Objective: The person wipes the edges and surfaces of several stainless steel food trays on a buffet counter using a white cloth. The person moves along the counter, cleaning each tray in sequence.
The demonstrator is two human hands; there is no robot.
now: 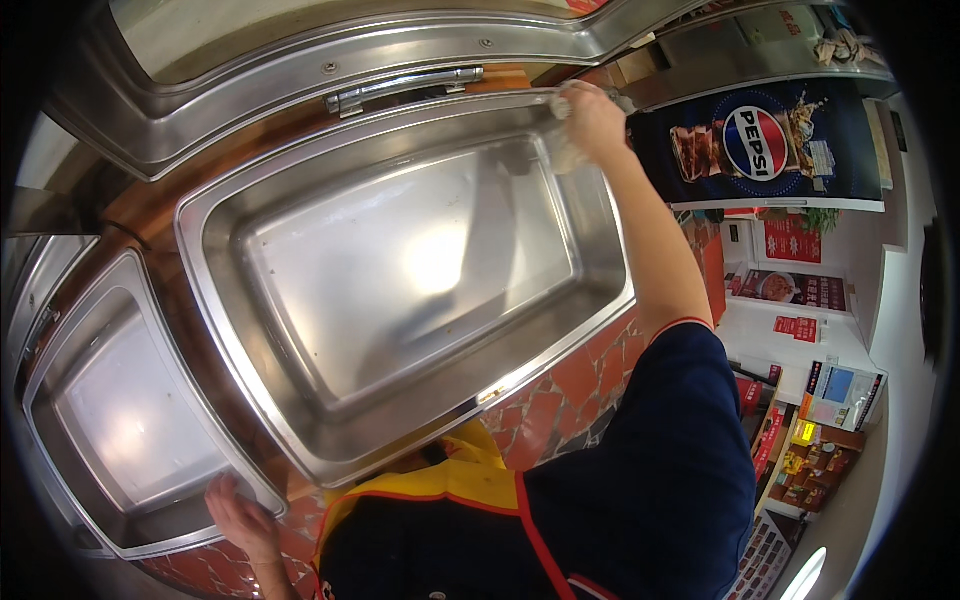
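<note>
A large rectangular chafing dish (350, 240) of stainless steel stands in front of me, its lid (400, 60) raised at the back. At its far right corner my right hand (592, 118) is closed on a pale cloth (562, 150), which lies against the inner wall and rim. My fingers partly cover the cloth. To the left is a second steel chafing dish (140, 430). My left hand (242, 522) rests at its near right corner, fingers stretched out over the rim and holding nothing. Bright reflections and a few small specks show on the large dish's bottom.
A chrome hinge (405, 90) joins the lid to the wooden counter (190, 330). Below is a floor of red stone pieces (575, 380). To the right stand a dark drinks cooler (660, 185) with a printed panel, and a wooden shelf (815, 470) with small goods.
</note>
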